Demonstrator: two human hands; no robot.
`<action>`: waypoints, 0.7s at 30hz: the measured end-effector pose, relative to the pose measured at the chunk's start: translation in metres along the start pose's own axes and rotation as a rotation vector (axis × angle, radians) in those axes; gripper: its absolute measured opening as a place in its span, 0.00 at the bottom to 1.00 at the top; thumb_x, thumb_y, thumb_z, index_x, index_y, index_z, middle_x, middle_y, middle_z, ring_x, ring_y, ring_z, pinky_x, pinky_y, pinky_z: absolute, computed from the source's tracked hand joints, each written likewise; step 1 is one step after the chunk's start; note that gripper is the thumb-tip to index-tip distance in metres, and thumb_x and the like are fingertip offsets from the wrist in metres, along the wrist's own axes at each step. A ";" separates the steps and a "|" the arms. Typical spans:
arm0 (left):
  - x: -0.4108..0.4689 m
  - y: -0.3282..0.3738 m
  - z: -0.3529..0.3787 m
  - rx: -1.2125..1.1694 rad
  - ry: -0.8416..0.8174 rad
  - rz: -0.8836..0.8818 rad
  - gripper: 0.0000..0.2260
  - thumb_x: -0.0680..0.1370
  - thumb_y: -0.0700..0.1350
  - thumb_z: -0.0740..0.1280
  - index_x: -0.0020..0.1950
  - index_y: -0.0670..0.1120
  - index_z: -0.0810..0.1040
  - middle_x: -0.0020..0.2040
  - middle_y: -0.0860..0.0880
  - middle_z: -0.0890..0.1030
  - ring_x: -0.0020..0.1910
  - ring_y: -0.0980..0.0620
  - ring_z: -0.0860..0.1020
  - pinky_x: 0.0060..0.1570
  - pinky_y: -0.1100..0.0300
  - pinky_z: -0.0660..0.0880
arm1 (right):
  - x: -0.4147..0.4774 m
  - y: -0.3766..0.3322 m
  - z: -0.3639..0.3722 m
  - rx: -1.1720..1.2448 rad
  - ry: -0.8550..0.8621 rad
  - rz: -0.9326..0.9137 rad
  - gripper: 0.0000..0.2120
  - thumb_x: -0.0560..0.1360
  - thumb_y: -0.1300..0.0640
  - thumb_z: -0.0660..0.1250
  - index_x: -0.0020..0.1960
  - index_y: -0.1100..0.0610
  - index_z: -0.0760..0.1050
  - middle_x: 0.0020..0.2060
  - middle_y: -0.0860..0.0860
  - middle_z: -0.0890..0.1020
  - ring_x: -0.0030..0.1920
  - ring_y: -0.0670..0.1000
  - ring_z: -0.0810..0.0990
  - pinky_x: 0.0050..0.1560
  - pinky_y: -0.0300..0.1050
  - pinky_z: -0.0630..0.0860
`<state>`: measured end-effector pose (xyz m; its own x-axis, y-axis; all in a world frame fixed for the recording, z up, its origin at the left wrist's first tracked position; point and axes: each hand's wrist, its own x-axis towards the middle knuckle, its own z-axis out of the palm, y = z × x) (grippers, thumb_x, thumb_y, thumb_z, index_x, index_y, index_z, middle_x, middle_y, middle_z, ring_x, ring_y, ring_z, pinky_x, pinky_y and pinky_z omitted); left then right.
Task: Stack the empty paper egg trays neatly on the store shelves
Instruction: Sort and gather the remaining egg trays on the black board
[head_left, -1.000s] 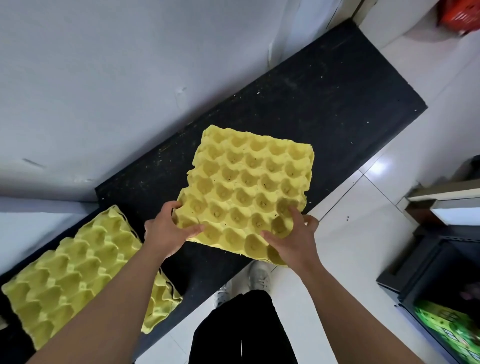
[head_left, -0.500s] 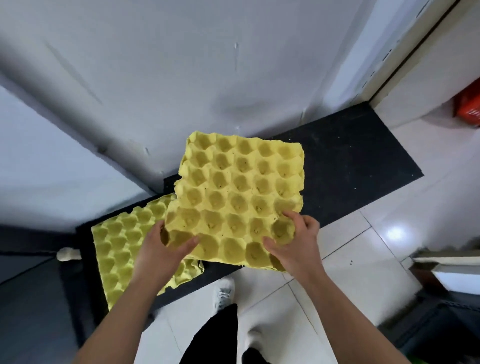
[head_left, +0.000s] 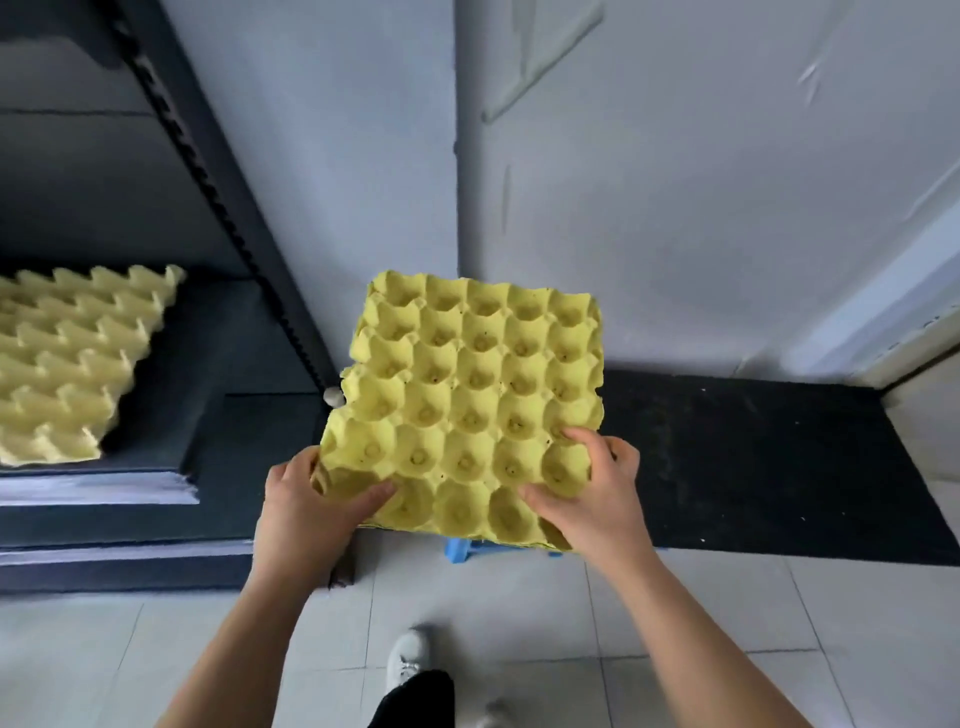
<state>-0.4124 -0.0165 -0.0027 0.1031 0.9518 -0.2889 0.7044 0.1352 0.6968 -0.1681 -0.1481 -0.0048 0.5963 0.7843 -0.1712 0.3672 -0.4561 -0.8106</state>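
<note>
Head view | your left hand and right hand grip a yellow moulded-paper egg tray, fingers curled round its near corners, above the black floor mat | more yellow trays lie on the dark metal shelf, far left.

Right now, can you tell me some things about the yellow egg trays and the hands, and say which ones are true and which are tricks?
1. The left hand and the right hand both hold the yellow egg tray. True.
2. The held tray has eggs in its cups. False: every cup is empty.
3. More yellow trays lie on the dark shelf on the left. True.
4. The held tray sits on top of those trays. False: it is held apart from them, off to their right.
5. A blue thing peeks out from under the held tray. True.
</note>
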 end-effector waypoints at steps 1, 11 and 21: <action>-0.005 -0.006 -0.014 -0.012 0.039 -0.013 0.36 0.60 0.63 0.79 0.64 0.51 0.74 0.60 0.49 0.72 0.52 0.49 0.76 0.51 0.48 0.77 | -0.005 -0.012 0.006 -0.003 -0.025 -0.030 0.34 0.62 0.46 0.79 0.63 0.41 0.67 0.62 0.47 0.58 0.58 0.44 0.67 0.55 0.35 0.65; -0.022 -0.077 -0.151 -0.149 0.277 -0.058 0.36 0.60 0.65 0.78 0.62 0.50 0.77 0.56 0.50 0.77 0.52 0.52 0.76 0.47 0.56 0.72 | -0.030 -0.133 0.094 -0.016 -0.171 -0.273 0.33 0.63 0.45 0.78 0.63 0.40 0.67 0.63 0.48 0.59 0.60 0.47 0.67 0.55 0.37 0.65; 0.022 -0.167 -0.283 -0.136 0.310 -0.035 0.40 0.62 0.73 0.70 0.66 0.49 0.75 0.59 0.50 0.78 0.57 0.51 0.77 0.51 0.55 0.73 | -0.053 -0.234 0.231 -0.047 -0.158 -0.274 0.31 0.63 0.42 0.77 0.62 0.38 0.67 0.62 0.51 0.62 0.60 0.51 0.70 0.59 0.44 0.70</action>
<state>-0.7264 0.0598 0.0598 -0.1526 0.9816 -0.1149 0.6011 0.1845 0.7776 -0.4500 0.0144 0.0648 0.3541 0.9345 -0.0377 0.5333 -0.2349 -0.8127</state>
